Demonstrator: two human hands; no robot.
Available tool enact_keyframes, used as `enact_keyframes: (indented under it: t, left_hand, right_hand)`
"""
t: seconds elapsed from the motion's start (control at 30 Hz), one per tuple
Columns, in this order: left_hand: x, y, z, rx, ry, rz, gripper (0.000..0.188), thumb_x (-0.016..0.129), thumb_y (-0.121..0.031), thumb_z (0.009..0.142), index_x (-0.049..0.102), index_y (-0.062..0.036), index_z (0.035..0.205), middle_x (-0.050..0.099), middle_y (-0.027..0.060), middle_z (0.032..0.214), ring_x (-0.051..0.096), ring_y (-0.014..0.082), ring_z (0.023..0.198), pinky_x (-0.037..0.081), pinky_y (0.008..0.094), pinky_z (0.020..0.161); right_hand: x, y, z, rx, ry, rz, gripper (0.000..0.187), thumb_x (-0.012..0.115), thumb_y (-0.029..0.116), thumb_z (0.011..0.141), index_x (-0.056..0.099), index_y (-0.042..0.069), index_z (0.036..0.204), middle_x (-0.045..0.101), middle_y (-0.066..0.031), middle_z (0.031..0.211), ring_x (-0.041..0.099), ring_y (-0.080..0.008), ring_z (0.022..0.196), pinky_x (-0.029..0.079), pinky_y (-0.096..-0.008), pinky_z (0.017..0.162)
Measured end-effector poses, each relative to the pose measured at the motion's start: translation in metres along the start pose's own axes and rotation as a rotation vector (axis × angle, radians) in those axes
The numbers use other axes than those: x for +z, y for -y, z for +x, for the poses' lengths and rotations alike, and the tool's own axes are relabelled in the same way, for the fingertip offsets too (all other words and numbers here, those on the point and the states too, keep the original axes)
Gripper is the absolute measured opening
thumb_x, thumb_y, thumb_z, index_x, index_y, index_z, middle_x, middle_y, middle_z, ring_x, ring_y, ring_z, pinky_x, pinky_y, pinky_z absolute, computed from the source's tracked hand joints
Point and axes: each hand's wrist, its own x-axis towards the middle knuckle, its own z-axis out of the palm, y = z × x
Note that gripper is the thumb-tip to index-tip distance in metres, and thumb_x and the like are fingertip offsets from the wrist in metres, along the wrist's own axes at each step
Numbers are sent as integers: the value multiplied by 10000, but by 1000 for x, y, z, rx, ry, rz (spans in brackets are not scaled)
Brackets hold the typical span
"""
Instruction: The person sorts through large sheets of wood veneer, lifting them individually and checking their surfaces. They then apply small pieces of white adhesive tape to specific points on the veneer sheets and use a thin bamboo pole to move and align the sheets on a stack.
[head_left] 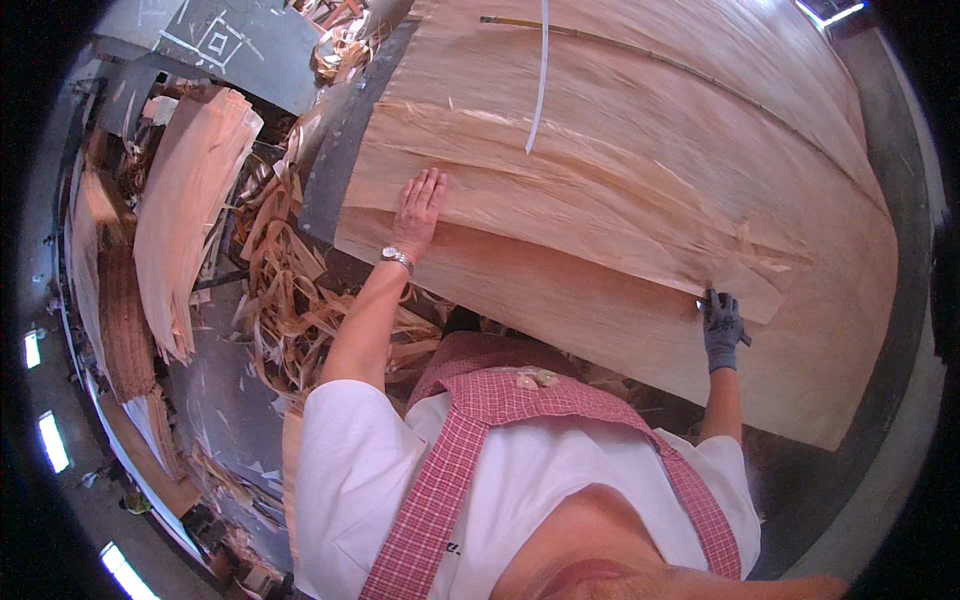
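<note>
Nearest, the gloved right hand (722,325): fingers closed around a small tool (703,299) at the torn edge of the upper veneer sheet (600,180). Left hand (418,208), bare, wristwatch (397,258) worn: fingers extended, close together, flat on that sheet. Sheets lie layered on the worktop (335,150). Left: veneer scraps (290,300), stacked strips (185,210). No containers visible.

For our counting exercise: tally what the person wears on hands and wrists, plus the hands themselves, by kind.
Bare hands: 1, the left hand, flat on the veneer sheet
Gloved hands: 1, the right hand
Grey gloves: 1
Wristwatches: 1
Total: 4
</note>
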Motion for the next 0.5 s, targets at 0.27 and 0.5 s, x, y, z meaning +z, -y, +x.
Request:
enact_keyframes:
  t: [0.27, 0.5]
  left_hand:
    - [19, 4, 0, 42, 51, -239, 557, 441, -42, 899, 368, -69, 1450, 406, 111, 1471, 377, 263, 1362, 304, 393, 1140]
    - [-39, -5, 14, 90, 323, -172, 765, 487, 70, 792, 276, -111, 1505, 205, 110, 1582, 200, 296, 1455, 223, 418, 1178]
  right_hand:
    - [2, -4, -12, -58, -183, 188, 378, 633, 231, 853, 595, 127, 1215, 601, -120, 924, 591, -309, 887, 511, -450, 693]
    - [-20, 10, 5, 34, -216, 403, 343, 670, 263, 817, 596, 114, 1117, 596, -163, 1060, 600, -369, 959, 527, -451, 752]
